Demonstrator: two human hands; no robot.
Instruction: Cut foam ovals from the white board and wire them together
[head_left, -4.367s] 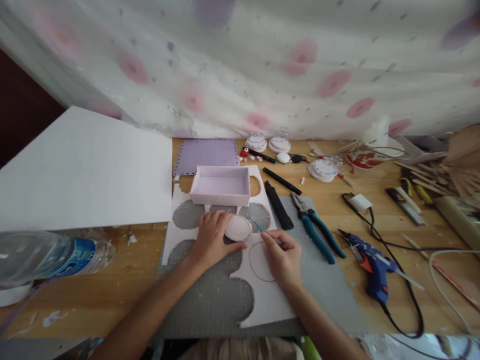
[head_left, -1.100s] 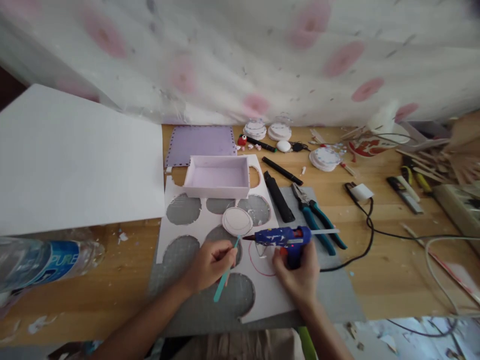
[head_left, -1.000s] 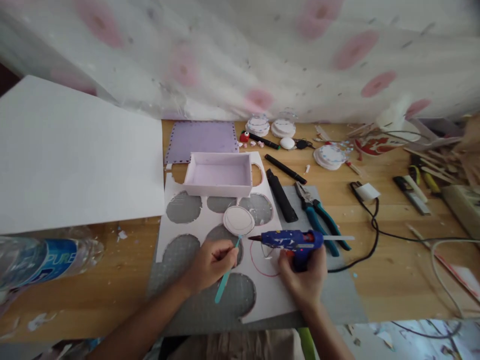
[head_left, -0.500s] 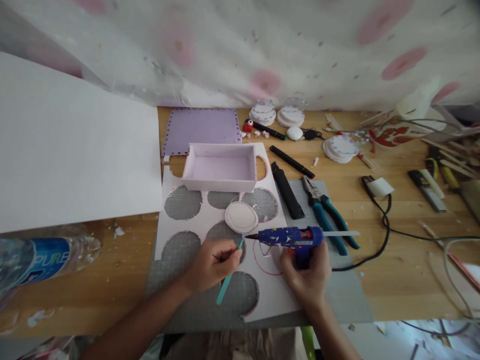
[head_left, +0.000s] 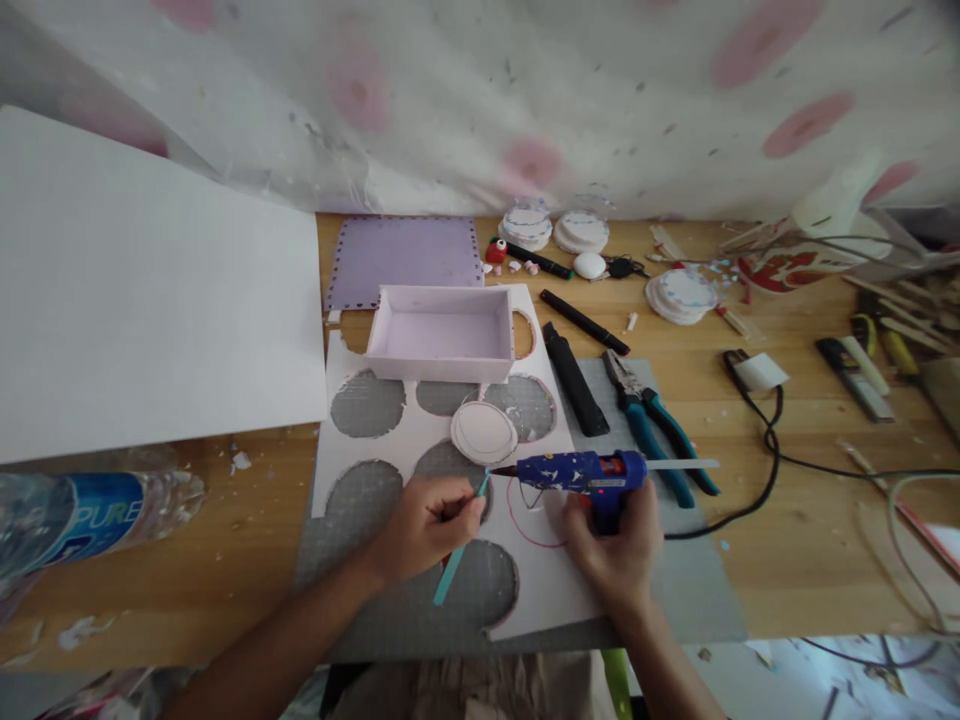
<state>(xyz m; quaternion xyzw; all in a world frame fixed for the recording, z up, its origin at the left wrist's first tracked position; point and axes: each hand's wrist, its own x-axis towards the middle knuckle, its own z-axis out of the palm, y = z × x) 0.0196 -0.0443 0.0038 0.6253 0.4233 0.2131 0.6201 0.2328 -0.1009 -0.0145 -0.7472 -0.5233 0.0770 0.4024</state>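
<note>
My left hand (head_left: 431, 525) pinches a thin teal stick (head_left: 451, 572) whose upper tip points up and to the right. In my right hand (head_left: 619, 545) is a blue glue gun (head_left: 581, 472), its nozzle pointing left and meeting or nearly meeting the stick's tip. A white glue stick (head_left: 682, 465) protrudes from the gun's back. Just above the nozzle lies a round white disc (head_left: 484, 432), over a white sheet with round cut-outs (head_left: 551, 590). Behind the disc stands an open pale pink box (head_left: 442, 335).
Teal-handled pliers (head_left: 654, 430) and a black tool (head_left: 574, 380) lie right of the sheet. A black cable (head_left: 739, 520) runs off to the right. At left are a plastic bottle (head_left: 97, 510) and a large white board (head_left: 157, 300). Stacked white discs (head_left: 681, 296) sit farther back.
</note>
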